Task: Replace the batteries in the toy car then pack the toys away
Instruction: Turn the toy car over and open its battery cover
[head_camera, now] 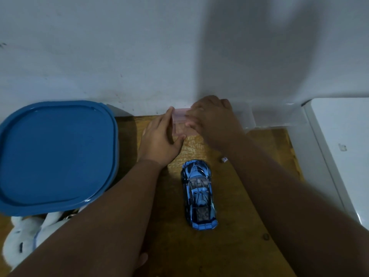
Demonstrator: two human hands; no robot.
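A shiny blue toy car [198, 194] stands on its wheels on the wooden table [229, 246], nose pointing away from me. Beyond it, against the wall, both hands are on a small pink translucent box [178, 120]. My left hand [161, 139] clasps its left side and bottom edge. My right hand [214, 121] lies over its right side, fingers curled on the top. A tiny battery-like piece [224, 159] lies on the wood just right of the car's nose, partly hidden by my right forearm.
A big container with a blue lid [54, 154] stands at the left. A white plush toy [30, 234] lies in front of it. A clear plastic box [269, 118] sits at the back right against the wall; a white surface [343, 152] borders the right.
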